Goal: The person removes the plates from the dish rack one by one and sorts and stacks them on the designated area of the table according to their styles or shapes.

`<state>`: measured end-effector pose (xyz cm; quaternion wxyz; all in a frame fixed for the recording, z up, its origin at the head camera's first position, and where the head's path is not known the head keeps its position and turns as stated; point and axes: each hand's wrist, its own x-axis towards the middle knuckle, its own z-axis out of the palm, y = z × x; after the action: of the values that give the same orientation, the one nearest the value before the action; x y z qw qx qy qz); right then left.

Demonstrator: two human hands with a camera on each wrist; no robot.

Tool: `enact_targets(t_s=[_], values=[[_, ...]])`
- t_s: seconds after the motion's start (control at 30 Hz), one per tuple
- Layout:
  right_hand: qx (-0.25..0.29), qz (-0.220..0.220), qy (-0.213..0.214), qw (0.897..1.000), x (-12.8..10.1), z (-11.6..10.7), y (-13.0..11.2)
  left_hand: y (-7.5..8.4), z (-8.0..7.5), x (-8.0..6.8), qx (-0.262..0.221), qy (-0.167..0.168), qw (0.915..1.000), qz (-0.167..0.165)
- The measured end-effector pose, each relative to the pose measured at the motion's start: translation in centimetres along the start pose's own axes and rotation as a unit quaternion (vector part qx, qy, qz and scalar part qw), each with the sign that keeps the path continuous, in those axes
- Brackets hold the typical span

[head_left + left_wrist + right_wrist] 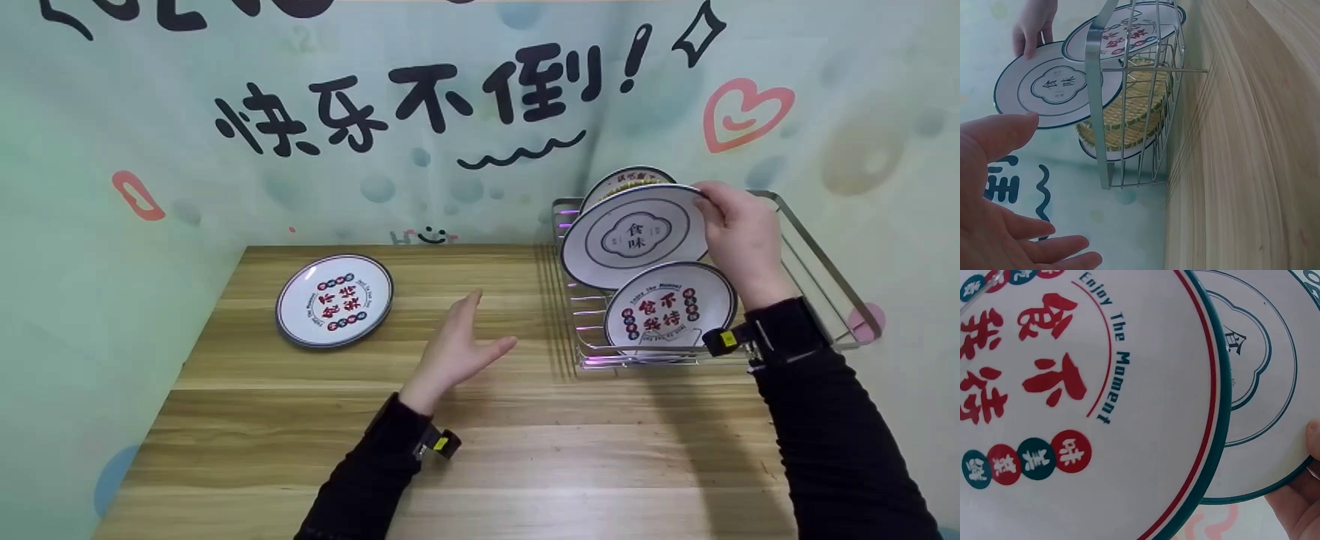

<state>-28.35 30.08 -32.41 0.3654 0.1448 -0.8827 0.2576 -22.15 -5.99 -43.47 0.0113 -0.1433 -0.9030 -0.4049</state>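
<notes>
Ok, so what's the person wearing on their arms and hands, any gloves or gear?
No gloves: the left hand and the right hand are both bare. Each arm is in a long black sleeve that reaches the wrist. A black wrist strap with a small black and yellow device sits on the right wrist, and a matching yellow-faced device sits on the left wrist.
</notes>
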Motion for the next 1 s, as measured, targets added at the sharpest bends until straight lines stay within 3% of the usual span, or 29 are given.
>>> enact_targets(t_s=[0.33, 0.6, 1.0], values=[[0.024, 0.054, 0.031, 0.998, 0.4, -0.1, -1.4, 1.0, 0.3, 0.0, -0.024, 0.006, 0.9996, 0.013], [0.045, 0.09, 0.046, 0.994, 0.5, -0.2, -2.9, 1.9, 0.6, 0.6, -0.046, 0.035, 0.998, 0.028], [0.084, 0.087, 0.04, 0.992, 0.3, 0.1, -4.8, 3.1, 0.4, 0.9, -0.083, 0.078, 0.9914, 0.065]])
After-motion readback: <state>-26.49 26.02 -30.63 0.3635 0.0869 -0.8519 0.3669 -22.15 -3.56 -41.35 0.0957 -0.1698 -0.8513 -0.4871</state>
